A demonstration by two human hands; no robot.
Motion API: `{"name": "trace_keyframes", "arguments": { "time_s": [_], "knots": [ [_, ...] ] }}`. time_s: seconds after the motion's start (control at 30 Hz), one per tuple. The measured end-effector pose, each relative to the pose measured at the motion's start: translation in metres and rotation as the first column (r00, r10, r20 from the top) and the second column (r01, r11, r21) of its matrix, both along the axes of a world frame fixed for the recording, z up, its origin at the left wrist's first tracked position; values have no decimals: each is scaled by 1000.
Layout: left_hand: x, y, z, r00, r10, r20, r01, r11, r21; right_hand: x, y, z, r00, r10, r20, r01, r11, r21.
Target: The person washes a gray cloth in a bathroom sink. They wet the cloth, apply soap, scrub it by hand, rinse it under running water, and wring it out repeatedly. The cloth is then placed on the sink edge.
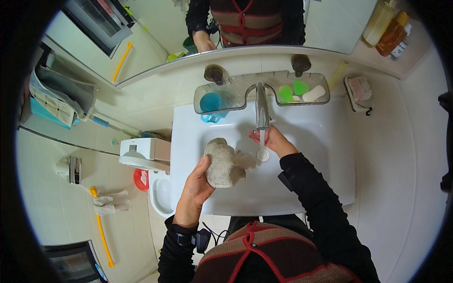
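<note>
Over the white sink, the left hand grips a grey cloth while the right hand, fingers loosely open, tests the tap's running water, the cloth apparently not yet rinsed.

Bright even light, soft shadows, sharp centre, fisheye bending, black rim.

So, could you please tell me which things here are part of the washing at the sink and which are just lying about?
In use:
left hand
beige cloth
right hand
tap
white sink

Lying about:
soap pieces
blue cup
amber bottles
toilet
</note>
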State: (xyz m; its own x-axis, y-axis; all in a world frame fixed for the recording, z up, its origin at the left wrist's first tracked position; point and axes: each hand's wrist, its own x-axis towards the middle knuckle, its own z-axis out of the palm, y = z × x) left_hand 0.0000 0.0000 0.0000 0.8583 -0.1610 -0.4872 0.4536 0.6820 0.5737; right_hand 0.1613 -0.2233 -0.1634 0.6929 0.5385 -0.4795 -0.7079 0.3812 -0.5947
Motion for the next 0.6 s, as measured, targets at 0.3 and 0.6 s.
{"name": "trace_keyframes", "arguments": {
  "time_s": [0.3, 0.6],
  "knots": [
    [12, -26, 11, 983, -176, 50, 175, 984, 32, -56, -8, 51, 839, 465, 282, -281, 815, -507],
    [26, -18, -15, 983, -182, 20, 181, 983, 21, -87, -34, 55, 824, 533, 190, -424, 804, -418]
  ]
}}
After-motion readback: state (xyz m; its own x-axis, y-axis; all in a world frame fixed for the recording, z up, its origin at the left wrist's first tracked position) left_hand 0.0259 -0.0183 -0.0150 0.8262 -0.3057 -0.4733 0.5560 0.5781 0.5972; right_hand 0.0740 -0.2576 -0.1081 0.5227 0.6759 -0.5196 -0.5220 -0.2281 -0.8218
